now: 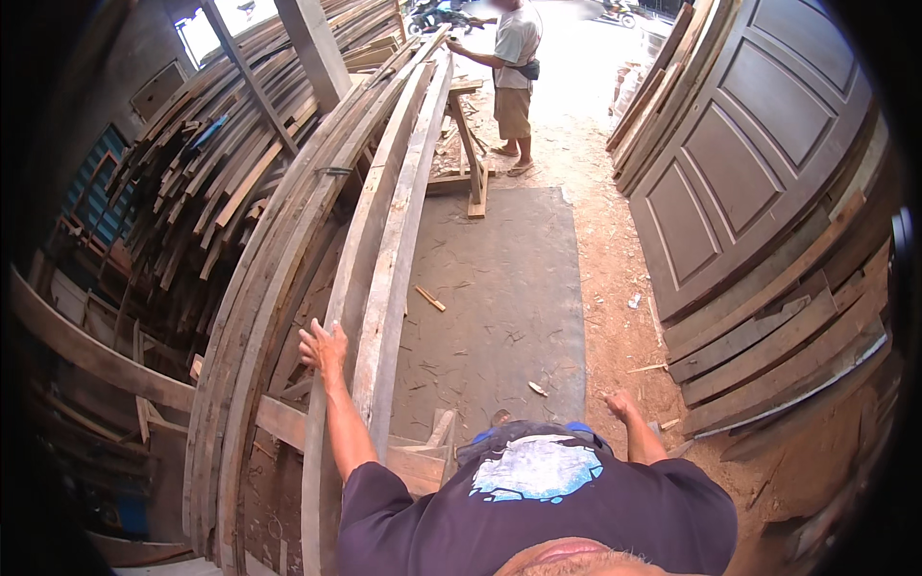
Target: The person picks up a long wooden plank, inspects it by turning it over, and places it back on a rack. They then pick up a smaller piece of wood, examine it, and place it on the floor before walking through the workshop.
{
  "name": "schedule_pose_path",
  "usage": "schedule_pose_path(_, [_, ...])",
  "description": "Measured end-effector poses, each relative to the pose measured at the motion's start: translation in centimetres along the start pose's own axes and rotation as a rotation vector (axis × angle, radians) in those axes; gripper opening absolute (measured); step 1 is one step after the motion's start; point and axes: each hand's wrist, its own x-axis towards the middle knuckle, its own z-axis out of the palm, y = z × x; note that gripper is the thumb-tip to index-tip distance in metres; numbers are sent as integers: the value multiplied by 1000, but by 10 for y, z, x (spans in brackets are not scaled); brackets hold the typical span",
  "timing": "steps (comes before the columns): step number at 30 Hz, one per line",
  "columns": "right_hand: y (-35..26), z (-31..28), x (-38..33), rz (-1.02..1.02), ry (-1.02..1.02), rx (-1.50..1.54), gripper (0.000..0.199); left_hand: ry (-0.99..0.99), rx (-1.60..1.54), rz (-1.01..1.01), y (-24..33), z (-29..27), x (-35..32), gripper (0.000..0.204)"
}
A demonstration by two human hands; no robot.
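Note:
My left hand (325, 349) rests on a long wooden beam (362, 259), its fingers spread over the edge. A second long beam (408, 192) lies right beside it. Both run away from me, raised off the ground on wooden supports; a trestle leg (468, 144) shows near their far end. Out to my right side, my right hand (622, 403) hangs over the floor with its fingers curled in, touching no beam. I see nothing in it.
Another person (514, 67) stands at the far end, one hand at the beams. Bundled long boards (279, 221) lie at left, before a big timber stack (202, 144). A panelled door (749, 144) leans at right above stacked planks (797, 355). A dark mat (499, 298) with wood scraps covers the floor.

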Motion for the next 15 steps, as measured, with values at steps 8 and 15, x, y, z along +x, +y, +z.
schedule_pose_path(8, [20, 20, 6, 252, -236, 49, 41, -18, 121, 108, 34, 20, 9, 61])
schedule_pose_path(15, [-81, 16, 127, 98, -286, 27, 41, -37, -33, -31, 14, 31, 42, 60])
